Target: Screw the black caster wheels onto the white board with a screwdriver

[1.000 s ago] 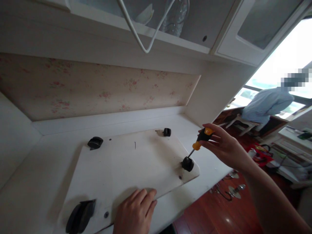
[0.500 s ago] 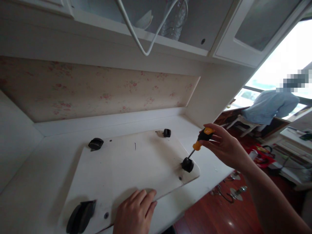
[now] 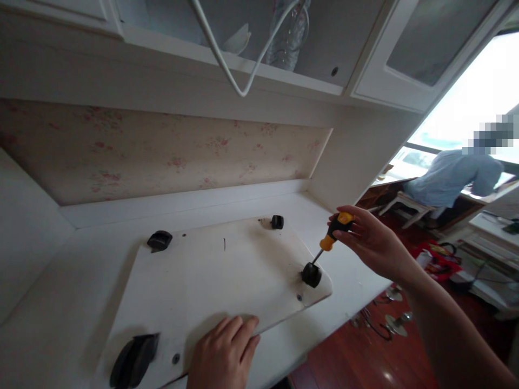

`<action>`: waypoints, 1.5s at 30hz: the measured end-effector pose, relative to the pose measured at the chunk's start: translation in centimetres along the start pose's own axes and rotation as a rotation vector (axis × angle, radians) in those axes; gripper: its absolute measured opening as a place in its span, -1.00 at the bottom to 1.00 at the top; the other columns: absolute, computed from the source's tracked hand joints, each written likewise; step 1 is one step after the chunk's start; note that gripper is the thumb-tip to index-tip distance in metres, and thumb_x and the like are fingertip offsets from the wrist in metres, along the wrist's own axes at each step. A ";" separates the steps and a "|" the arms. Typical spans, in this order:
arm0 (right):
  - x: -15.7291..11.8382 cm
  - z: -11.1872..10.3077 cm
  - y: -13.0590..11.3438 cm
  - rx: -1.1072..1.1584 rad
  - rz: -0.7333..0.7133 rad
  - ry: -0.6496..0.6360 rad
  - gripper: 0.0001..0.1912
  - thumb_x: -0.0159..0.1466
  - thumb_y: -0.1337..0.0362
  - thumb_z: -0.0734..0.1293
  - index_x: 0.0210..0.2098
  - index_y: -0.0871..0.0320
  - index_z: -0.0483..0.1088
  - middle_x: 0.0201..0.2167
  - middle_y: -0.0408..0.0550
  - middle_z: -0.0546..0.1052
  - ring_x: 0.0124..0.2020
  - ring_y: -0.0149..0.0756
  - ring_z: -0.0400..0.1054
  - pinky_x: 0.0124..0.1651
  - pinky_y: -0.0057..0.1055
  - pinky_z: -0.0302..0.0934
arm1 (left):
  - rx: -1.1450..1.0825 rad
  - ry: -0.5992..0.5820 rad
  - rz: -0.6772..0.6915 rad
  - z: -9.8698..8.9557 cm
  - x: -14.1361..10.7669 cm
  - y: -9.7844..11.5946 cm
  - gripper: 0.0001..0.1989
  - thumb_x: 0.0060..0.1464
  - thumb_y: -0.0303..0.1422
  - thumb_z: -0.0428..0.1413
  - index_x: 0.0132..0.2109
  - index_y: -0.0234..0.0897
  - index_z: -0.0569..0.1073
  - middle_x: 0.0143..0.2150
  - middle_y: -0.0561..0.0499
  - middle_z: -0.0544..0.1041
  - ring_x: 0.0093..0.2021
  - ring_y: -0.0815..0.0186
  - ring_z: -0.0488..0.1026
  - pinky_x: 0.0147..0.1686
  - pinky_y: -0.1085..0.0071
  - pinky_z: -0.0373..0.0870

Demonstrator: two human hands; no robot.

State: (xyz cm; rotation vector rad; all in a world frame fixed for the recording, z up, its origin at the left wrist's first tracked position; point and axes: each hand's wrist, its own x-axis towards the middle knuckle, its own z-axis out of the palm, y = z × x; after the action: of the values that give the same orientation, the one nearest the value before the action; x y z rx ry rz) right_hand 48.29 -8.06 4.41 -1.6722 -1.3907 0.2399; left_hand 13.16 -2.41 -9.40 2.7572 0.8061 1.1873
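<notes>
A white board [image 3: 203,286] with rounded corners lies on the counter, with black casters fixed near its corners. My right hand [image 3: 367,237] is closed round the yellow and black handle of a screwdriver [image 3: 336,229]. The tool slants down to the left, and its tip meets the near right caster [image 3: 311,274]. My left hand [image 3: 225,351] grips the board's front edge, fingers on top and thumb by the edge. Other casters are at the far right [image 3: 277,222], the far left [image 3: 159,240] and the near left [image 3: 134,361], this one largest in view.
Above hangs an open white cabinet [image 3: 194,59] holding clear plastic bottles, with a white cable [image 3: 242,89] drooping in front. The counter [image 3: 284,346] ends at the right over a red wooden floor [image 3: 344,362], where metal lamp-like parts [image 3: 397,324] lie. A person [image 3: 450,173] sits by the window.
The view has shifted very slightly. Both hands and the screwdriver keep nearly the same place, the tip still at the near right caster. The seated person's arm has moved a little.
</notes>
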 end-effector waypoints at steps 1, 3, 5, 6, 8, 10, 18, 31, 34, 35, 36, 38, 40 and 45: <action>0.0 0.0 0.0 -0.006 0.013 0.008 -0.40 0.28 -0.12 0.48 0.19 -0.03 0.36 -0.01 0.03 0.62 -0.06 -0.12 0.64 0.06 -0.18 0.61 | 0.002 0.001 0.001 0.0 0.0 0.0 -0.53 0.55 -0.13 -0.23 -0.10 -0.03 0.55 -0.34 0.22 0.67 -0.40 0.36 0.62 -0.40 0.34 0.48; 0.0 0.0 0.2 -0.017 0.046 0.020 -0.35 0.24 -0.14 0.51 0.19 0.00 0.37 -0.02 0.05 0.62 -0.07 -0.10 0.65 0.02 -0.19 0.62 | 0.004 0.004 0.005 -0.1 0.1 0.0 -0.53 0.55 -0.13 -0.23 -0.10 -0.04 0.55 -0.34 0.23 0.66 -0.40 0.36 0.62 -0.40 0.34 0.48; 0.0 0.0 0.4 -0.026 0.072 0.019 -0.31 0.22 -0.15 0.52 0.21 0.03 0.36 -0.02 0.06 0.62 -0.06 -0.08 0.64 0.01 -0.20 0.62 | 0.008 0.013 0.001 -0.1 0.2 0.0 -0.53 0.55 -0.14 -0.24 -0.11 -0.04 0.55 -0.35 0.23 0.66 -0.41 0.36 0.62 -0.40 0.34 0.48; 0.0 0.1 0.5 -0.028 0.076 0.012 -0.30 0.23 -0.15 0.52 0.22 0.04 0.35 -0.01 0.07 0.62 -0.05 -0.08 0.64 0.03 -0.19 0.61 | 0.008 0.013 0.000 -0.1 0.2 0.1 -0.52 0.55 -0.13 -0.24 -0.11 -0.04 0.55 -0.35 0.22 0.66 -0.42 0.37 0.61 -0.41 0.35 0.47; -0.1 0.1 0.6 -0.029 0.067 -0.006 -0.30 0.26 -0.15 0.49 0.25 0.04 0.33 0.01 0.08 0.61 -0.02 -0.10 0.63 0.11 -0.15 0.59 | 0.013 0.012 -0.001 -0.1 0.3 0.1 -0.51 0.55 -0.13 -0.25 -0.12 -0.05 0.56 -0.34 0.21 0.67 -0.41 0.37 0.62 -0.40 0.35 0.47; -0.1 0.1 0.6 -0.026 0.048 -0.033 -0.31 0.31 -0.13 0.46 0.30 0.01 0.30 0.09 0.08 0.58 0.05 -0.11 0.61 0.19 -0.13 0.55 | 0.019 0.009 0.005 -0.2 0.3 0.2 -0.49 0.55 -0.13 -0.25 -0.13 -0.06 0.57 -0.34 0.19 0.68 -0.40 0.36 0.63 -0.39 0.34 0.47; 0.0 -0.1 0.4 0.035 0.061 -0.034 -0.31 0.28 -0.14 0.48 0.25 0.00 0.28 0.06 0.08 0.59 0.03 -0.09 0.61 0.11 -0.15 0.58 | 0.012 0.010 0.021 -0.3 0.3 0.0 -0.50 0.55 -0.13 -0.24 -0.13 -0.07 0.57 -0.33 0.20 0.68 -0.39 0.36 0.64 -0.39 0.35 0.48; -0.3 -0.3 0.6 0.045 0.061 -0.041 -0.30 0.30 -0.12 0.47 0.30 0.00 0.27 0.13 0.09 0.57 0.09 -0.09 0.60 0.15 -0.18 0.55 | 0.012 0.025 0.027 -0.3 0.7 0.1 -0.48 0.55 -0.11 -0.25 -0.15 -0.07 0.57 -0.37 0.20 0.66 -0.43 0.37 0.63 -0.42 0.35 0.49; -0.3 -0.3 1.0 0.058 0.045 -0.019 -0.31 0.29 -0.11 0.48 0.28 0.02 0.28 0.07 0.09 0.58 0.02 -0.09 0.62 0.08 -0.17 0.58 | 0.022 0.018 0.028 -0.3 0.5 0.1 -0.49 0.55 -0.11 -0.24 -0.14 -0.07 0.57 -0.37 0.20 0.66 -0.42 0.36 0.63 -0.41 0.34 0.50; -0.3 -0.3 1.1 0.052 0.045 -0.009 -0.31 0.28 -0.12 0.49 0.26 0.02 0.29 0.04 0.08 0.58 -0.01 -0.09 0.63 0.04 -0.18 0.58 | 0.024 0.017 0.028 -0.3 0.5 0.1 -0.49 0.55 -0.12 -0.24 -0.14 -0.07 0.57 -0.36 0.20 0.66 -0.41 0.36 0.63 -0.40 0.35 0.50; -0.2 -0.3 1.1 0.041 0.046 -0.003 -0.30 0.27 -0.12 0.50 0.26 0.03 0.30 0.01 0.07 0.58 -0.04 -0.09 0.63 0.01 -0.18 0.59 | 0.025 0.015 0.029 -0.3 0.4 0.1 -0.49 0.55 -0.12 -0.24 -0.14 -0.07 0.57 -0.36 0.20 0.66 -0.41 0.36 0.64 -0.40 0.35 0.50; -0.2 -0.3 1.1 0.013 0.046 0.006 -0.30 0.25 -0.12 0.51 0.24 0.04 0.31 -0.02 0.07 0.58 -0.05 -0.08 0.63 -0.01 -0.17 0.58 | 0.029 0.014 0.028 -0.3 0.4 0.2 -0.48 0.55 -0.12 -0.25 -0.15 -0.07 0.58 -0.36 0.19 0.66 -0.42 0.36 0.63 -0.41 0.35 0.49; -0.1 -0.2 1.0 -0.016 0.043 0.016 -0.30 0.24 -0.13 0.51 0.23 0.05 0.33 -0.03 0.08 0.59 -0.05 -0.05 0.63 -0.01 -0.14 0.58 | 0.033 0.021 0.031 -0.4 0.4 0.3 -0.48 0.55 -0.11 -0.25 -0.15 -0.07 0.58 -0.36 0.17 0.66 -0.42 0.36 0.63 -0.41 0.35 0.48; 0.0 0.2 0.7 -0.026 0.043 0.022 -0.29 0.24 -0.17 0.50 0.21 0.08 0.35 -0.03 0.11 0.59 -0.05 -0.04 0.62 0.02 -0.08 0.57 | 0.035 0.045 0.037 -0.1 0.4 0.2 -0.49 0.55 -0.13 -0.24 -0.14 -0.08 0.57 -0.36 0.16 0.67 -0.41 0.35 0.63 -0.38 0.36 0.49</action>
State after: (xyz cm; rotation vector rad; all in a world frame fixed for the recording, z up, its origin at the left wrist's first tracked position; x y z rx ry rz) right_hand 48.63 -7.89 3.80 -1.7226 -1.3481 0.2276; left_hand 13.38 -2.44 -9.01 2.7945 0.7900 1.2586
